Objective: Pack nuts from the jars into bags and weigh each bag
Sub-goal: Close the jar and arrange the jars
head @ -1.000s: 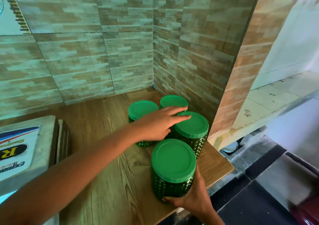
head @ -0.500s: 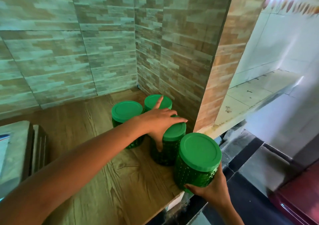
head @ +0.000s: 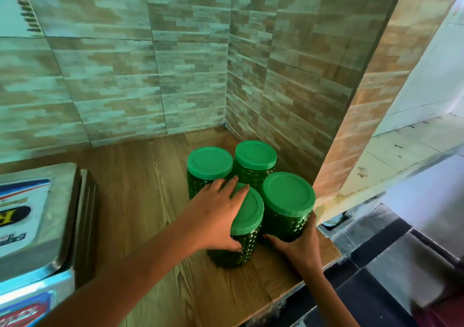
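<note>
Several dark green knobbly jars with green lids stand clustered on the wooden counter (head: 140, 201) near the tiled corner. My left hand (head: 216, 216) is wrapped over the lid and side of the front-left jar (head: 238, 249). My right hand (head: 298, 243) grips the lower side of the front-right jar (head: 286, 206), which stands right beside it. Two more jars, a back-left jar (head: 209, 163) and a back-right jar (head: 254, 156), stand untouched behind them. What the jars hold cannot be seen.
A metal-topped appliance with printed labels (head: 32, 221) occupies the counter's left side. Tiled walls (head: 288, 88) close in the corner behind and to the right of the jars. The counter edge (head: 288, 294) drops to a dark floor at the right.
My right hand has brought its jar from off the counter edge back next to the others. My left hand has drawn the front-left jar nearer and now grips its side.
</note>
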`<state>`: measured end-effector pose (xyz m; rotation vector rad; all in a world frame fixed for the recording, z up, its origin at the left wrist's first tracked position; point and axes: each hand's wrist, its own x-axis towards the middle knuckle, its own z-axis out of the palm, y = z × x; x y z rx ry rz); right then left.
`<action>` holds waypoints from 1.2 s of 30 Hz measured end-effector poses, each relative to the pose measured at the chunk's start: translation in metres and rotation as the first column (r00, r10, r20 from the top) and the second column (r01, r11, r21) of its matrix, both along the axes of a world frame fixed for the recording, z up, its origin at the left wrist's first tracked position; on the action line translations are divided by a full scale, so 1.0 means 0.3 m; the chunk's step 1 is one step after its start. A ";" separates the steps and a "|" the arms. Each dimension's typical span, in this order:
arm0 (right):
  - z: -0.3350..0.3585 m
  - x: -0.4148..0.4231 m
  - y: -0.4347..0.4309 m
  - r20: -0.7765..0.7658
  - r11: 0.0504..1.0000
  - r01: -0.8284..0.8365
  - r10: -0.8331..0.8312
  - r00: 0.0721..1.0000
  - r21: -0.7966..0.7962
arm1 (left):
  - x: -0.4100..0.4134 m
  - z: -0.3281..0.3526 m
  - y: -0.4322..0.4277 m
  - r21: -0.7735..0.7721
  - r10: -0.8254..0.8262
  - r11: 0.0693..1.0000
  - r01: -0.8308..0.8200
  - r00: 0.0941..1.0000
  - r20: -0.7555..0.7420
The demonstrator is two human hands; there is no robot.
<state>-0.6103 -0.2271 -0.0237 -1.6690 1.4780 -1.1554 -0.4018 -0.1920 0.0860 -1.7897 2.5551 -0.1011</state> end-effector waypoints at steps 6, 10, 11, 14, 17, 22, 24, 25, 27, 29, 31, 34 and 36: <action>-0.010 0.034 -0.031 0.061 1.000 -0.007 0.007 0.998 -0.002 | 0.011 -0.006 0.005 0.025 -0.003 1.000 0.005 0.998 -0.055; -0.010 0.035 -0.023 0.065 1.000 0.001 0.000 0.998 -0.020 | 0.025 -0.026 0.018 0.016 -0.017 1.000 0.019 0.992 -0.124; -0.010 0.034 -0.023 0.065 1.000 0.004 -0.003 0.998 -0.025 | 0.026 -0.028 0.019 0.016 -0.022 1.000 0.024 0.991 -0.131; -0.011 0.037 -0.021 0.057 1.000 0.012 -0.011 0.998 -0.026 | 0.032 -0.038 0.022 0.012 -0.032 0.999 0.034 0.989 -0.144; -0.010 0.042 -0.015 0.050 0.999 0.042 -0.040 0.998 -0.026 | 0.037 -0.047 0.025 -0.015 -0.044 0.999 0.043 0.987 -0.153; -0.022 0.040 -0.010 0.026 0.997 0.060 -0.059 0.998 -0.055 | 0.039 -0.063 0.043 -0.084 -0.093 0.993 0.082 0.985 -0.143; -0.033 0.037 0.006 0.028 0.997 0.059 -0.057 0.998 -0.059 | 0.045 -0.097 0.066 -0.204 -0.139 0.974 0.101 0.974 -0.179; -0.041 0.038 0.016 0.025 0.997 0.059 -0.057 0.998 -0.057 | 0.048 -0.112 0.083 -0.255 -0.145 0.963 0.089 0.967 -0.208; -0.064 0.036 0.042 0.013 0.994 0.091 -0.090 0.996 -0.056 | 0.050 -0.147 0.116 -0.343 -0.159 0.938 0.048 0.940 -0.302; -0.081 0.041 0.079 0.011 0.985 0.161 -0.161 0.987 -0.066 | 0.052 -0.172 0.151 -0.417 -0.197 0.909 0.015 0.897 -0.396; -0.088 0.066 0.130 0.040 0.966 0.247 -0.244 0.969 -0.080 | 0.062 -0.196 0.190 -0.447 -0.218 0.895 -0.012 0.861 -0.460; -0.102 0.113 0.218 0.063 0.951 0.260 -0.252 0.966 -0.170 | 0.090 -0.236 0.252 -0.422 -0.213 0.906 -0.029 0.831 -0.514; -0.101 0.160 0.270 0.015 0.940 0.200 -0.204 0.979 -0.276 | 0.119 -0.260 0.295 -0.408 -0.190 0.912 -0.051 0.827 -0.529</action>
